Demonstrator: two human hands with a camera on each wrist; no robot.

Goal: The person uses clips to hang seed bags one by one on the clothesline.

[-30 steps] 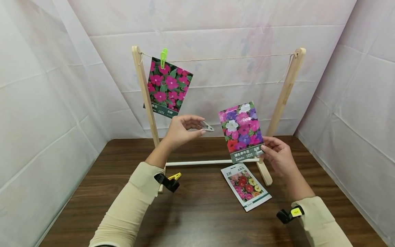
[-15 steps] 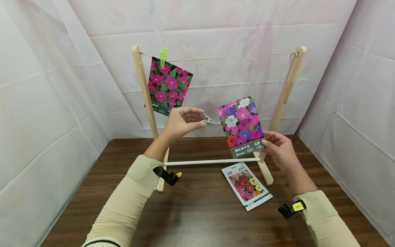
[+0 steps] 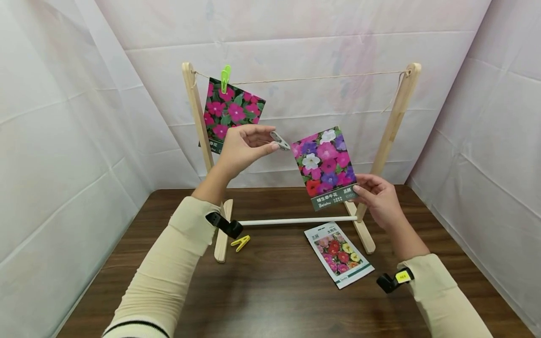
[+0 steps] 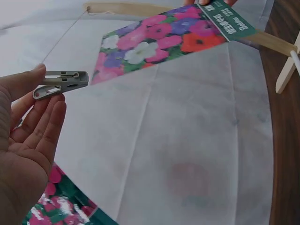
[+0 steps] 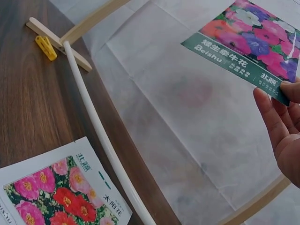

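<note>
My left hand (image 3: 245, 149) pinches a grey clothes peg (image 3: 280, 140) between thumb and fingers; the left wrist view shows the grey peg (image 4: 61, 83) held at my fingertips (image 4: 47, 70). My right hand (image 3: 376, 197) pinches the lower right corner of a seed packet (image 3: 324, 165) printed with pink, purple and white flowers, held upright just right of the peg. That packet (image 5: 248, 44) also shows in the right wrist view, with my fingers (image 5: 276, 117) on its corner. Both sit below the string (image 3: 317, 78) of a wooden drying rack (image 3: 390, 126).
A green peg (image 3: 225, 77) clips another flower packet (image 3: 230, 112) to the string at the left. A third packet (image 3: 339, 254) lies flat on the brown table (image 3: 274, 291). A yellow peg (image 3: 240, 242) lies by the rack's left foot. White sheets surround the table.
Both hands have risen toward the string, the left with the grey peg and the right with the packet. The yellow peg on the table has come into view.
</note>
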